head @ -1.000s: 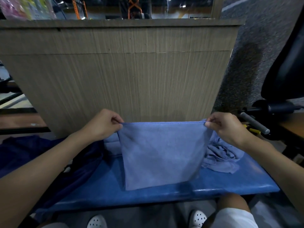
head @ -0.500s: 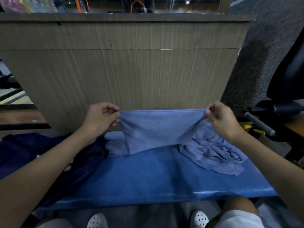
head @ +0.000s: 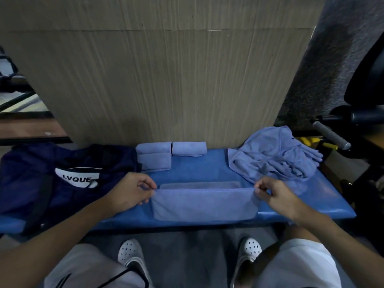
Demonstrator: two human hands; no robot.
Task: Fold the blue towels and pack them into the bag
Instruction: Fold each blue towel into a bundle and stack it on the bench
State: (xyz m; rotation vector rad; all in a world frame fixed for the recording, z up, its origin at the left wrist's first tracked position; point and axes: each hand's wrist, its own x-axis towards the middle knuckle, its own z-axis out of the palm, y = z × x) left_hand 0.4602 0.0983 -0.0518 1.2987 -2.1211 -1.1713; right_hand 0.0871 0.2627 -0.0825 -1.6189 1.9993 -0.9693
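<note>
Towel (head: pixel 204 204), hanging aloft moments ago, now settling onto worktop (head: pixel 311 206); left hand (head: pixel 131 192), right hand (head: pixel 276 196) each pinching corner; fold seemingly progressing, bagging pending.

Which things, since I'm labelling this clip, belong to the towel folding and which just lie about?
Job: towel being folded, pinched by left hand and right hand; folded towels; unfolded towel pile; navy bag.
Lying about: grey handle; yellow tool; black chair.

The bag (head: pixel 25 175) is cut off left, its opening seemingly hidden.
</note>
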